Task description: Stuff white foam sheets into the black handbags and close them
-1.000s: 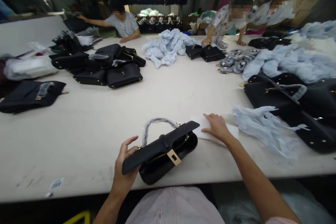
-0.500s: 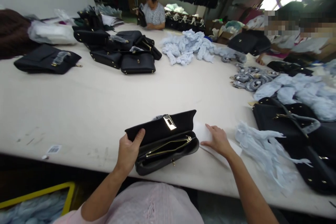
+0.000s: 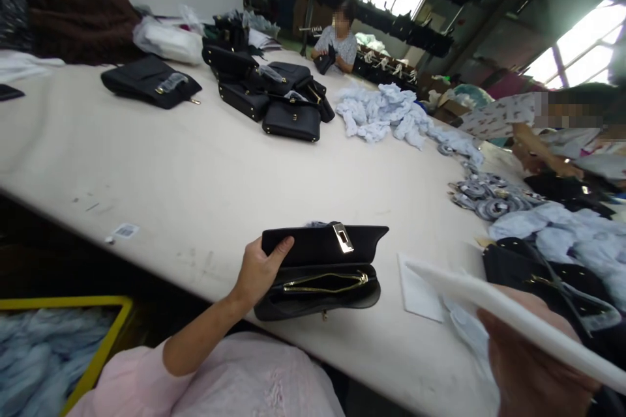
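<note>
"Yellow rim, far left: what does it belong to?"

"A bin (image 3: 110,301) at the lower left, holding crumpled pale blue material. Above it and slightly right, a black bag (image 3: 141,83) lies on the pale table (image 3: 195,176)."

"And your left hand?"

"My left hand (image 3: 257,273) is closed on the left end of a raised flap, thumb on its inner face. That flap belongs to the black handbag (image 3: 317,305), which is at the table's near edge in front of me, its gold zip gaping. Farther across are a cluster of bags (image 3: 293,124) and a seated person (image 3: 346,49) with something small and dark in hand."

"Continuing right?"

"A pale blue heap (image 3: 384,111), then a white piece (image 3: 420,296) flat on the table, near the handbag but apart from it."

"Your right hand?"

"My right hand (image 3: 538,365) is large and blurred at the lower right, thumb and fingers closed on a thin white sheet (image 3: 474,288), seen nearly edge-on."
</note>
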`<action>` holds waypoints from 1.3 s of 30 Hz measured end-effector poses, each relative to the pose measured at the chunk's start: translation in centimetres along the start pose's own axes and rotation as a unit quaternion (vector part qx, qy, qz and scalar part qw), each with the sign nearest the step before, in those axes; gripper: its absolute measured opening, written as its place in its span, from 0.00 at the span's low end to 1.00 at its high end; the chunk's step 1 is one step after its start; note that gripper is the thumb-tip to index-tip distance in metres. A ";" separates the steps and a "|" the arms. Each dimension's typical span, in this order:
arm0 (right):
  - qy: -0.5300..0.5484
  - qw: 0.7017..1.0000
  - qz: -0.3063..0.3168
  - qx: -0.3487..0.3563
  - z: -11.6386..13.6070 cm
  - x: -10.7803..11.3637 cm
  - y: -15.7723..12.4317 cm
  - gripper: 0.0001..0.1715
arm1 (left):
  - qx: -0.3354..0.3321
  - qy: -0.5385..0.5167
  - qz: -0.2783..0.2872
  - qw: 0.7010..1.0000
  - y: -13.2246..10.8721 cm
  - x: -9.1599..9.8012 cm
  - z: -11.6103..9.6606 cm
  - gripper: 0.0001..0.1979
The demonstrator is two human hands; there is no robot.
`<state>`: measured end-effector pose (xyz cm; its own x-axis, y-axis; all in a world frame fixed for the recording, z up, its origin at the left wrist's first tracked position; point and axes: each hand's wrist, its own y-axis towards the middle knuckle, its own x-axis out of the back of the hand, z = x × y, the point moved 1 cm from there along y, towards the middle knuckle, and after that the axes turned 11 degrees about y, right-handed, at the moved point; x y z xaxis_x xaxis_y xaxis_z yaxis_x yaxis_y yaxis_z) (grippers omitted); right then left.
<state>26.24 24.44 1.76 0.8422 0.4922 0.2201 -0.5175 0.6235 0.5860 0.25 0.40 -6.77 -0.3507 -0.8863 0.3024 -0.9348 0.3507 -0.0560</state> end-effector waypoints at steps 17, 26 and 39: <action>-0.073 0.882 0.464 -0.021 1.8 -10.7 0.9 0.23 | -0.016 -0.025 0.025 0.999 -0.7 0.0 -0.4 0.18; -0.384 0.722 0.573 -0.058 4.2 -14.5 3.1 0.28 | -0.053 -0.003 -0.003 0.999 -1.4 -0.3 -0.2 0.17; -0.172 0.755 0.633 -0.001 4.2 -15.7 0.8 0.39 | -0.166 0.112 -0.115 0.973 -2.0 1.1 0.4 0.22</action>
<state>13.27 14.61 2.05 -0.3380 0.5075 0.7926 -0.9405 -0.2137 -0.2642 1.70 -1.42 -6.67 -0.0777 -0.8778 0.4727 -0.9044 0.2616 0.3371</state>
